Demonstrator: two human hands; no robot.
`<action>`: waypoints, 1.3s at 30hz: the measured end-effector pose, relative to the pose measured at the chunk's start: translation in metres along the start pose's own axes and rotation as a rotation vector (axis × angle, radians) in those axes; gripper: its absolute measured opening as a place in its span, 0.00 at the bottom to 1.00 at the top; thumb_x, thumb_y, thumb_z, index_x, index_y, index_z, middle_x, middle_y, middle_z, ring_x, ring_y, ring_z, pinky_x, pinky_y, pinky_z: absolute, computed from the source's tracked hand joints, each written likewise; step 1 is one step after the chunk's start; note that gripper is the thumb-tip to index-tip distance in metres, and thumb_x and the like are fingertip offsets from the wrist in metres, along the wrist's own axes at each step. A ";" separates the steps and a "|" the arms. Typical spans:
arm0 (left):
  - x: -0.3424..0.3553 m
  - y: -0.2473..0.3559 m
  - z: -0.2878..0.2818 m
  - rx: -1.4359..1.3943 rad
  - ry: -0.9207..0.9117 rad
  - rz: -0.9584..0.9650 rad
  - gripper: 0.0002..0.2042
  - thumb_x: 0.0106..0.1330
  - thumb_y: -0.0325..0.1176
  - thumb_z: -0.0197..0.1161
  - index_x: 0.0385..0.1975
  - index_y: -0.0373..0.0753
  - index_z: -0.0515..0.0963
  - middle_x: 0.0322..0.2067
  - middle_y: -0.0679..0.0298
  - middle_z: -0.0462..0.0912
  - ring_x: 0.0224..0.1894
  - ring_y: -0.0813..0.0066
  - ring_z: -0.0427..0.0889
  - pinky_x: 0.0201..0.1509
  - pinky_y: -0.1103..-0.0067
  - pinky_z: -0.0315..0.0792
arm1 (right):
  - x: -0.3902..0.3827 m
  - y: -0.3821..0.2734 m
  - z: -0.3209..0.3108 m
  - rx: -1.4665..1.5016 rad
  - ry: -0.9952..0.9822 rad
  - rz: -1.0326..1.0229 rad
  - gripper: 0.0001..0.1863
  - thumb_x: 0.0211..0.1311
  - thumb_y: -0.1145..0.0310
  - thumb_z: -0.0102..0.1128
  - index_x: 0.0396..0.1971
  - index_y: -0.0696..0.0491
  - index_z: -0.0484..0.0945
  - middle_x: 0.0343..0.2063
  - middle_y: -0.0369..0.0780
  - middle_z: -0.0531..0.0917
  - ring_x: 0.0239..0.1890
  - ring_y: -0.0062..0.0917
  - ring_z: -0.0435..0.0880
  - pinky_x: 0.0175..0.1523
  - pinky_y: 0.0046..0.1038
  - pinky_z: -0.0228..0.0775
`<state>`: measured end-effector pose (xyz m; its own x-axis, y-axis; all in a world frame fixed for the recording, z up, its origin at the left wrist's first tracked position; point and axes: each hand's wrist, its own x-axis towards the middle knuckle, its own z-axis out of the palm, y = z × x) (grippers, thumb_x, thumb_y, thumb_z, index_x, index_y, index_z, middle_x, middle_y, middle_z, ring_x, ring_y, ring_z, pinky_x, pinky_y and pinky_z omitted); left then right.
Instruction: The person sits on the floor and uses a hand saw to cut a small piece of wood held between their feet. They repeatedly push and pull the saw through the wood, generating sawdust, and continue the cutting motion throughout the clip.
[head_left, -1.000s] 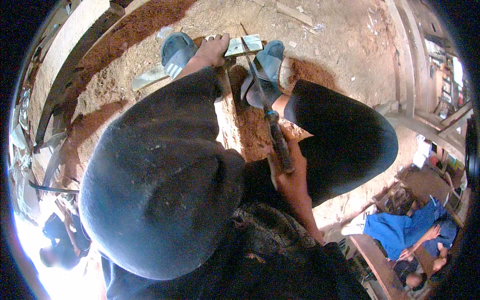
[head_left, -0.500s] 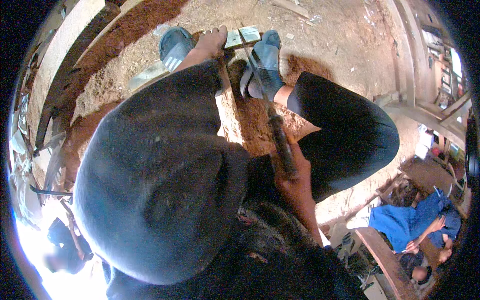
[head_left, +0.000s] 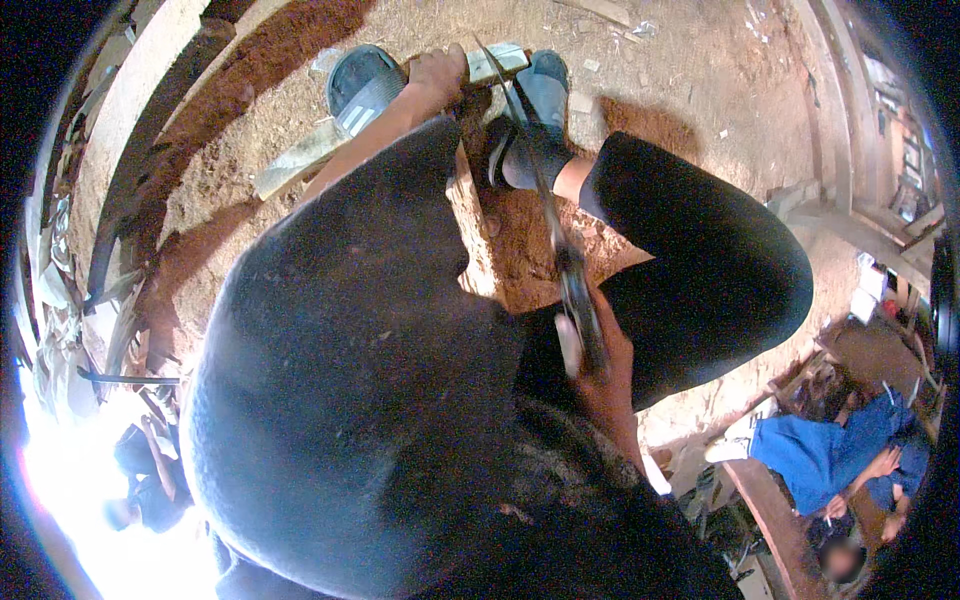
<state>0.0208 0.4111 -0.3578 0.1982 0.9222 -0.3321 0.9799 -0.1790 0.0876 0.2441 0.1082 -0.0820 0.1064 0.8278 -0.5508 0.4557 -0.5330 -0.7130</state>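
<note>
My right hand point(head_left: 608, 365) is closed round the dark handle of a long, narrow-looking saw point(head_left: 545, 195), seen nearly edge-on. Its blade runs away from me between my legs and crosses a pale piece of wood point(head_left: 497, 62) near my feet. Over the left end of that wood, my left hand point(head_left: 438, 75) is closed, holding it down by my left sandal point(head_left: 365, 85). The wood's right end lies by my right sandal point(head_left: 543, 90). Whether the saw's teeth are in the wood is too small to tell.
A pale board point(head_left: 300, 158) lies beside my left foot, and another plank point(head_left: 472, 225) stretches between my legs. Long timbers point(head_left: 130, 140) lean at the left. At the lower right, a person in blue point(head_left: 825, 450) sits among boards; another person point(head_left: 150, 475) is at the lower left.
My right hand has drawn the saw slightly back toward me. My left hand remains on the wood. The whole view has shifted a little.
</note>
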 end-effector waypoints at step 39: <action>-0.048 0.002 -0.027 -0.048 0.160 0.202 0.24 0.53 0.30 0.66 0.46 0.29 0.63 0.44 0.45 0.77 0.47 0.47 0.80 0.48 0.60 0.76 | 0.001 -0.014 0.001 -0.163 -0.026 -0.002 0.26 0.63 0.71 0.58 0.61 0.54 0.66 0.33 0.50 0.84 0.35 0.30 0.87 0.39 0.29 0.75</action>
<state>0.0130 0.3757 -0.3163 0.3800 0.9126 -0.1506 0.9179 -0.3520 0.1832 0.2366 0.1157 -0.0731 0.0835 0.8228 -0.5622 0.5933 -0.4943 -0.6353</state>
